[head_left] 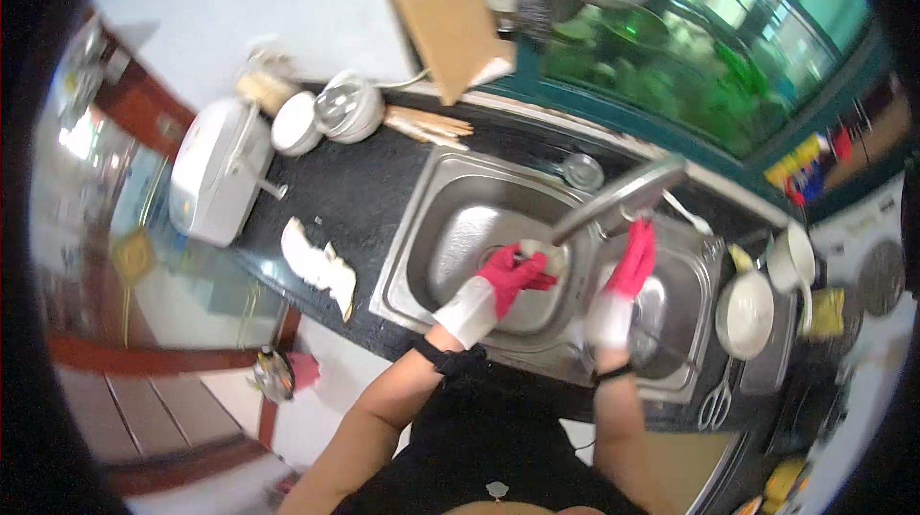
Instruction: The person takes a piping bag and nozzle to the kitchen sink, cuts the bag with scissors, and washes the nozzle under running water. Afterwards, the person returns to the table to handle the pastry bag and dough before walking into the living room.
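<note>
Both hands wear pink and white rubber gloves. My left hand is closed round a small pale object over the left sink basin, just below the spout of the faucet. My right hand reaches over the right basin, near the base of the faucet; its fingers look stretched forward and close together, and whether they grip anything is hidden by blur.
A white cloth and a rice cooker are on the left counter. Bowls and chopsticks lie behind. A glass stands behind the sink. At right are a white bowl and scissors.
</note>
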Available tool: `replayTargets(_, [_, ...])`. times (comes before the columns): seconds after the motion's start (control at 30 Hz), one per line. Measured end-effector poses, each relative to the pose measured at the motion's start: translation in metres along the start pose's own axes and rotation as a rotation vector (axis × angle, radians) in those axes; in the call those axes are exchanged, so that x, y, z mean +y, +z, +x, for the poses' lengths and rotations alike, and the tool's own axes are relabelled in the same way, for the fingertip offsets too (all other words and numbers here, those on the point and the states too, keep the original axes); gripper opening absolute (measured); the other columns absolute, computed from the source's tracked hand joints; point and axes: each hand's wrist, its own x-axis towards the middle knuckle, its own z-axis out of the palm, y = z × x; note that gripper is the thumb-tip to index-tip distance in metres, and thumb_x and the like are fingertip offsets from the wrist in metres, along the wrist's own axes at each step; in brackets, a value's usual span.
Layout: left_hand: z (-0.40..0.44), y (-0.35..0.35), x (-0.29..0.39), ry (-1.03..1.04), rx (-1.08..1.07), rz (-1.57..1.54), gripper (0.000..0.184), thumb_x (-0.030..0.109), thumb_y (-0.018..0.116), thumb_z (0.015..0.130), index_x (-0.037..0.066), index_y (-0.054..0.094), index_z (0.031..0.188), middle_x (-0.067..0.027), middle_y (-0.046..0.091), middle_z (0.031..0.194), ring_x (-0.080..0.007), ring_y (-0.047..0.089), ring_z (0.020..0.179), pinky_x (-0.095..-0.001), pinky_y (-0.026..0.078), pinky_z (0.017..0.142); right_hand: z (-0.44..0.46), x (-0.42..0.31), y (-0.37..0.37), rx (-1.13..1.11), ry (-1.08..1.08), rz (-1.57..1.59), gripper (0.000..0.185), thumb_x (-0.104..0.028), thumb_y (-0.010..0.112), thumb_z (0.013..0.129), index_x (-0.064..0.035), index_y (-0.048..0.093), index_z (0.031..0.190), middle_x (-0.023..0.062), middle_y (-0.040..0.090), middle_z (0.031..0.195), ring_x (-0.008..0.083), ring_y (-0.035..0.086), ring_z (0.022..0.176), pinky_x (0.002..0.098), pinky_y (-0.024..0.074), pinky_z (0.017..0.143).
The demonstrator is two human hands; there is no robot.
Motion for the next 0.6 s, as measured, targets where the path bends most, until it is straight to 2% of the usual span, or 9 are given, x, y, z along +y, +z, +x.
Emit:
replayTargets(0.07, [-0.002, 0.011, -0.006, -0.062, 0.070, -0.215, 0.033, 0.018, 0.061, 0.088, 0.003, 0.052, 0.115, -0.0105, 0.061, 0.107, -0.0234, 0.062, 0.093, -0.0326, 0.051, 0.080, -0.019, 0.046, 0.011, -0.010, 0.070, 0.153, 0.058, -0.047, 0.047, 0.091, -0.0055, 0.041, 0.131, 0.0122, 0.042, 0.136, 0.0268, 0.045, 0.119, 0.0398, 0.0332, 0.104])
replayTargets(0.17, [-0.009, -0.003, -0.036, 0.262, -0.041, 0.225, 0.042, 0.027, 0.061, 0.088, 0.001, 0.048, 0.119, -0.0107, 0.060, 0.105, -0.0199, 0.061, 0.091, -0.0297, 0.050, 0.079, -0.020, 0.089, 0.029, -0.056, 0.139, 0.255, 0.059, -0.049, 0.046, 0.091, -0.0069, 0.041, 0.132, 0.0118, 0.041, 0.135, 0.0272, 0.044, 0.120, 0.0418, 0.0341, 0.103])
replayTargets(0.23, [-0.021, -0.005, -0.024, 0.596, -0.051, 1.403, 0.047, 0.030, 0.061, 0.088, 0.001, 0.046, 0.122, -0.0110, 0.060, 0.107, -0.0170, 0.061, 0.091, -0.0281, 0.051, 0.076, -0.036, 0.069, 0.068, -0.182, 0.197, 0.232, 0.057, -0.050, 0.046, 0.090, -0.0089, 0.040, 0.130, 0.0125, 0.046, 0.129, 0.0286, 0.046, 0.118, 0.0446, 0.0348, 0.102])
replayTargets(0.33, [-0.015, -0.057, -0.116, 0.321, -0.082, 0.722, 0.050, 0.033, 0.061, 0.088, 0.001, 0.046, 0.123, -0.0114, 0.060, 0.107, -0.0153, 0.061, 0.091, -0.0282, 0.051, 0.074, -0.032, 0.059, 0.080, -0.171, 0.256, 0.226, 0.049, -0.046, 0.048, 0.091, -0.0095, 0.043, 0.123, 0.0141, 0.054, 0.114, 0.0304, 0.052, 0.106, 0.0518, 0.0388, 0.094])
replayTargets(0.37, [-0.028, -0.037, -0.074, -0.103, 0.048, 0.034, 0.048, 0.032, 0.058, 0.089, 0.000, 0.045, 0.123, -0.0117, 0.060, 0.108, -0.0157, 0.061, 0.091, -0.0290, 0.052, 0.074, -0.008, 0.078, 0.044, -0.216, 0.138, -0.185, 0.044, -0.041, 0.054, 0.088, -0.0078, 0.045, 0.116, 0.0156, 0.054, 0.108, 0.0314, 0.053, 0.098, 0.0509, 0.0428, 0.087])
replayTargets(0.4, [-0.035, -0.035, -0.057, -0.095, 0.062, 0.018, 0.048, 0.032, 0.058, 0.089, 0.000, 0.045, 0.123, -0.0117, 0.060, 0.108, -0.0157, 0.061, 0.091, -0.0290, 0.052, 0.074, 0.005, 0.089, 0.026, -0.266, 0.011, -0.590, 0.040, -0.036, 0.060, 0.085, -0.0061, 0.047, 0.109, 0.0172, 0.054, 0.102, 0.0324, 0.055, 0.091, 0.0501, 0.0468, 0.080])
replayTargets(0.43, [-0.041, -0.036, -0.045, -0.204, 0.110, 0.019, 0.047, 0.032, 0.056, 0.090, 0.001, 0.045, 0.124, -0.0132, 0.060, 0.109, -0.0182, 0.061, 0.093, -0.0305, 0.051, 0.075, -0.013, 0.079, 0.061, -0.051, 0.273, -0.042, 0.024, -0.021, 0.061, 0.085, -0.0061, 0.048, 0.099, 0.0138, 0.053, 0.093, 0.0280, 0.055, 0.083, 0.0433, 0.0482, 0.075])
replayTargets(0.5, [-0.047, -0.043, -0.046, -0.310, 0.165, 0.002, 0.046, 0.031, 0.054, 0.091, 0.002, 0.044, 0.125, -0.0148, 0.060, 0.110, -0.0208, 0.062, 0.094, -0.0320, 0.051, 0.077, -0.011, 0.088, 0.061, -0.046, 0.235, -0.145, 0.022, -0.020, 0.061, 0.085, -0.0060, 0.049, 0.098, 0.0125, 0.054, 0.090, 0.0266, 0.055, 0.080, 0.0410, 0.0486, 0.072])
replayTargets(0.6, [-0.052, -0.055, -0.046, -0.172, 0.437, 0.579, 0.043, 0.030, 0.051, 0.092, 0.003, 0.044, 0.125, -0.0169, 0.060, 0.110, -0.0268, 0.061, 0.097, -0.0347, 0.048, 0.081, 0.003, 0.096, 0.053, 0.014, 0.072, -0.477, 0.021, -0.014, 0.064, 0.080, -0.0062, 0.051, 0.094, 0.0079, 0.055, 0.082, 0.0234, 0.056, 0.071, 0.0378, 0.0486, 0.066])
